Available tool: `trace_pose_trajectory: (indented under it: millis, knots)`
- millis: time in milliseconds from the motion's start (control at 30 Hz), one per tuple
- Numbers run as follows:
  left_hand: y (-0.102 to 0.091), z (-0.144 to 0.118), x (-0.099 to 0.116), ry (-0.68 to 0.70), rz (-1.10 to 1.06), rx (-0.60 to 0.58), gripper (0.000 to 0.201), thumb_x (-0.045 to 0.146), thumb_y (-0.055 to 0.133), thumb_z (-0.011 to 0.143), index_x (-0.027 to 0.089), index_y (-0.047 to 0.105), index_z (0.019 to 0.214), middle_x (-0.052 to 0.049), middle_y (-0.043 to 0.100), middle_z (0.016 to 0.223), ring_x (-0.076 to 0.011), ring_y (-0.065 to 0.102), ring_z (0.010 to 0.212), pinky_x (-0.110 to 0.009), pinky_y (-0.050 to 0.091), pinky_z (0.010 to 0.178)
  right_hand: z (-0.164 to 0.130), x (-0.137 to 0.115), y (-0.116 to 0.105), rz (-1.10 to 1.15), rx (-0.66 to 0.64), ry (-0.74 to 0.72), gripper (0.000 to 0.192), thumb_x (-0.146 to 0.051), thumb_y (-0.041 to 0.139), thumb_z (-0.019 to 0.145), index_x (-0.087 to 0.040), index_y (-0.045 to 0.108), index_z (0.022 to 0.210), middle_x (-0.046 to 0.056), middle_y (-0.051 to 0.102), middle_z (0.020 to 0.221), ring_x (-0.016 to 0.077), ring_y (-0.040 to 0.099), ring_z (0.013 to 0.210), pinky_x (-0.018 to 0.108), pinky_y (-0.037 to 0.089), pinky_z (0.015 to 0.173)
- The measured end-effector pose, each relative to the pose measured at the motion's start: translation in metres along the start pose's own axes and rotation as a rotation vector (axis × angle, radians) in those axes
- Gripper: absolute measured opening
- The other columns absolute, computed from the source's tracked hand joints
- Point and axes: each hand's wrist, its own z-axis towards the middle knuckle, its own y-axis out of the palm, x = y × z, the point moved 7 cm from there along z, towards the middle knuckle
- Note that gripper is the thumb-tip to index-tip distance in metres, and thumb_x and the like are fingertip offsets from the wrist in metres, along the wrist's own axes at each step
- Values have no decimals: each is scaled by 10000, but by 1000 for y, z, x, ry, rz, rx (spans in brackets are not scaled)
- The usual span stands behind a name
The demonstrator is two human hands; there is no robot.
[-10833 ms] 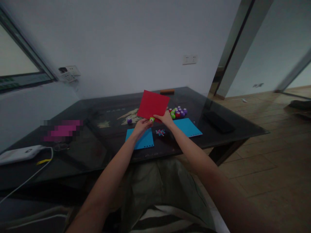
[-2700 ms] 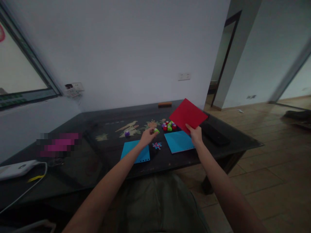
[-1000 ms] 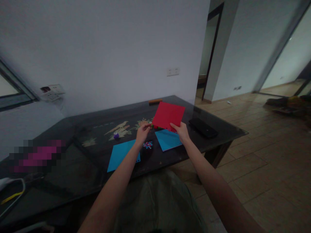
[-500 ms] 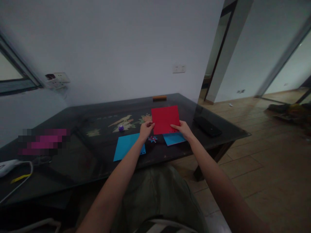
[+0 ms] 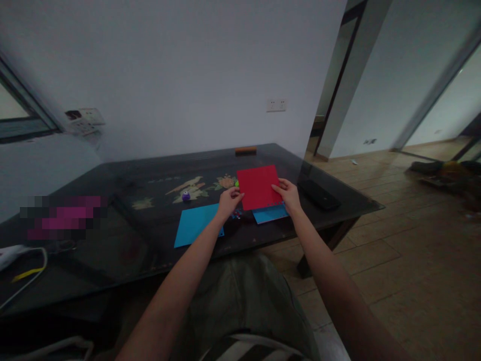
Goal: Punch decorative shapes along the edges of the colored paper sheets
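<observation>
Both my hands hold a red paper sheet [image 5: 258, 186] just above the dark glass table [image 5: 150, 220]. My left hand [image 5: 228, 199] pinches its left edge and my right hand [image 5: 288, 193] grips its right edge. Under the sheet lies a blue paper sheet [image 5: 268, 214], partly hidden. A second blue sheet [image 5: 197, 230] lies flat to the left of my left hand. Small coloured paper scraps [image 5: 236, 214] sit between the blue sheets. A green punch [image 5: 236, 183] peeks out at the red sheet's upper left corner. The other punches behind the sheet are hidden.
A purple punch [image 5: 186, 196] stands alone on the table's painted pattern. A black flat object [image 5: 319, 194] lies near the right edge, an orange bar [image 5: 245, 150] at the far edge. A white device with a cable [image 5: 11, 253] is at the far left. Wooden floor [image 5: 394, 240] opens to the right.
The red sheet has come down from the raised right side to in front of me, tilted flatter over the right blue sheet. My left hand moved from the punches onto its left edge.
</observation>
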Motion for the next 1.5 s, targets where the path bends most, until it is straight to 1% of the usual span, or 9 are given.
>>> trace_pose_trajectory:
  millis: [67, 200, 267, 367, 433, 633, 867, 1200, 1500]
  knots:
    - [2, -3, 1, -25, 8, 4, 327, 240, 640, 738, 122, 582, 1037, -13, 655, 672, -138, 625, 649, -248, 483, 641, 0, -3, -2, -30, 21, -21, 491, -345, 779, 536, -207, 617, 979, 24, 684, 771, 189, 635, 660, 357, 523, 680]
    - [4, -10, 8, -60, 7, 50, 656, 203, 648, 732, 169, 381, 1331, 28, 641, 613, -116, 605, 545, -220, 478, 570, -1, -10, -6, -155, 46, -71, 506, -351, 745, 572, -191, 609, 1033, 1, 634, 668, 164, 591, 596, 313, 492, 606]
    - [7, -13, 13, -39, 56, 44, 601, 206, 640, 738, 180, 427, 1299, 34, 636, 598, -108, 590, 513, -206, 463, 544, -1, -13, -10, -245, 44, -86, 480, -364, 724, 594, -172, 618, 1020, -4, 614, 634, 153, 565, 567, 292, 467, 569]
    - [15, -18, 19, 11, 208, -20, 268, 247, 619, 757, 163, 629, 1011, 14, 639, 594, -108, 587, 517, -200, 442, 536, -1, -13, -20, -414, 15, -102, 439, -377, 697, 620, -145, 642, 989, -6, 589, 598, 144, 532, 538, 265, 416, 520]
    - [23, -22, 21, 41, 302, -80, 157, 252, 606, 764, 157, 668, 873, 1, 647, 605, -113, 598, 544, -202, 438, 549, -3, -11, -29, -535, 3, -107, 423, -383, 683, 631, -137, 657, 974, -5, 577, 578, 144, 518, 532, 256, 390, 502]
    - [44, -31, 24, 110, 470, -262, 150, 209, 591, 758, 153, 707, 835, -34, 692, 704, -140, 631, 663, -218, 463, 629, -10, -3, -46, -747, 10, -123, 361, -359, 653, 648, -134, 680, 929, 10, 588, 592, 148, 529, 545, 257, 386, 521]
    - [46, -31, 22, 92, 547, -258, 174, 199, 577, 767, 159, 711, 871, -47, 710, 761, -149, 643, 703, -229, 476, 672, -12, -4, -45, -873, 26, -155, 306, -311, 642, 680, -141, 690, 930, 17, 605, 623, 148, 550, 576, 260, 401, 564]
    - [49, -31, 19, 122, 642, -270, 180, 195, 558, 781, 166, 700, 889, -47, 710, 777, -149, 632, 697, -231, 458, 668, -11, -1, -45, -1064, 39, -60, 258, -273, 647, 709, -184, 685, 949, 10, 617, 676, 141, 560, 618, 248, 397, 592]
    - [51, -34, 24, 190, 720, -287, 187, 201, 538, 798, 177, 696, 894, -65, 680, 893, -170, 608, 790, -259, 465, 713, -14, -1, -43, -1197, 28, -126, 212, -286, 642, 717, -203, 669, 910, 7, 567, 703, 142, 515, 622, 257, 365, 578]
